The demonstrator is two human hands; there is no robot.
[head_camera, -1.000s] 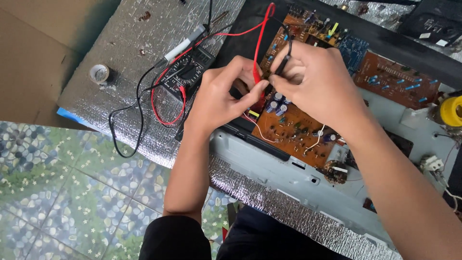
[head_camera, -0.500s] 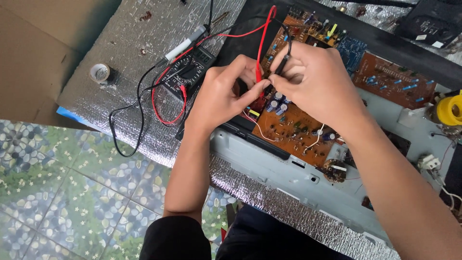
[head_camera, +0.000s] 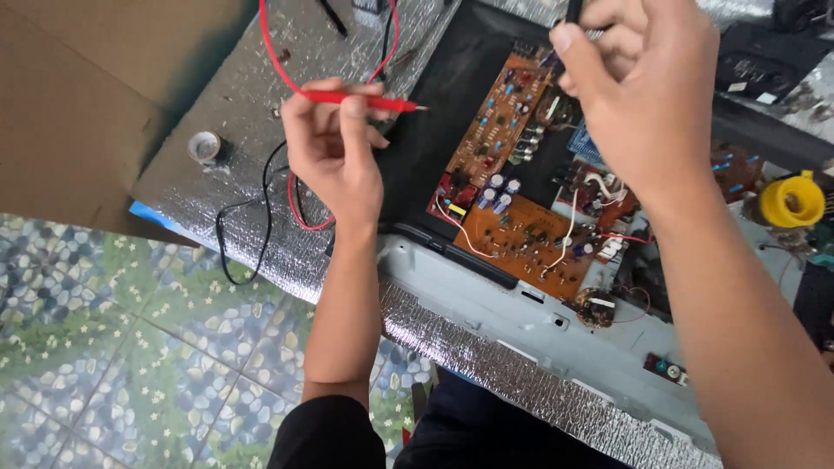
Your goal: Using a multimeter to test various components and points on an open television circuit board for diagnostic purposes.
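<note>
Head view: left hand [head_camera: 334, 156] pinches light, rigid red probe [head_camera: 365, 101] mid-barrel, upper centre; right hand [head_camera: 647, 95] grips black probe [head_camera: 573, 10]; needle tips fragile.

Black sleeve [head_camera: 326, 434], bare forearms.

Beside you lay a small tape roll [head_camera: 205, 147] on the silver foil mat [head_camera: 217, 113], a yellow spool [head_camera: 791, 201] far right, brown cardboard [head_camera: 78, 104], patterned floor tiles [head_camera: 113, 347] below.
</note>
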